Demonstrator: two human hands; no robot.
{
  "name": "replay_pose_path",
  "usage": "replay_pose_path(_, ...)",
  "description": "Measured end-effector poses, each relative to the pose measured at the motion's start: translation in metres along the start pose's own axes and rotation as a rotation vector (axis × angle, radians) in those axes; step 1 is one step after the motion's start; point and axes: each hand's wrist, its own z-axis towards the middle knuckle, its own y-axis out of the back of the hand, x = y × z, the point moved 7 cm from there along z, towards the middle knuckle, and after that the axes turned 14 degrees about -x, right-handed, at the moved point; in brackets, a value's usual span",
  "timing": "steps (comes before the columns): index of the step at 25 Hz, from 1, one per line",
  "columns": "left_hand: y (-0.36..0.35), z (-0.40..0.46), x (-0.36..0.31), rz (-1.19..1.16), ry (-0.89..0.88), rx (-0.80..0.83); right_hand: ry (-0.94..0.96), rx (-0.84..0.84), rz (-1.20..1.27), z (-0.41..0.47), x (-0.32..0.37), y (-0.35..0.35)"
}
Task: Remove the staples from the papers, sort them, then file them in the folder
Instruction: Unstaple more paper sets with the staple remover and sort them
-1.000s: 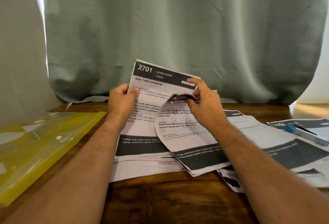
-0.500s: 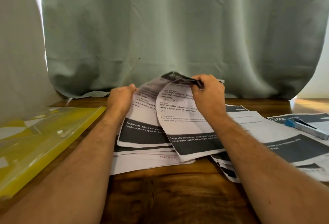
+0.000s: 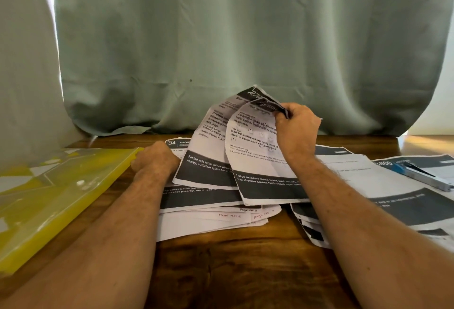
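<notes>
The right hand (image 3: 296, 129) has its fingers (image 3: 282, 112) pinched on the top corner of two sheets (image 3: 255, 158), which hang long axis down toward the stack (image 3: 208, 217). The left hand (image 3: 156, 158), fingers hidden, rests on the bench (image 3: 221, 272) beside the folder (image 3: 49, 198), nearer it.

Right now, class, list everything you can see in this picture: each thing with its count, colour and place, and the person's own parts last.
lifted sheets: two, white with black bands, held up at their top corner above the middle pile.
paper piles: two spreads, white and black, middle and right of the table.
folder: one, yellow, see-through, left.
stapler: one, blue and grey, on the right papers; tool type uncertain.
table: one, brown wood.
curtain: one, pale green, behind.
left hand: one, resting by the folder's edge.
right hand: one, pinching the lifted sheets.
</notes>
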Motion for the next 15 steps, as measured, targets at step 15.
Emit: replay_pose_path(15, 0.015, 0.002, 0.006, -0.176, 0.084, -0.107, -0.024, -0.005, -0.004, 0.004, 0.006, 0.007)
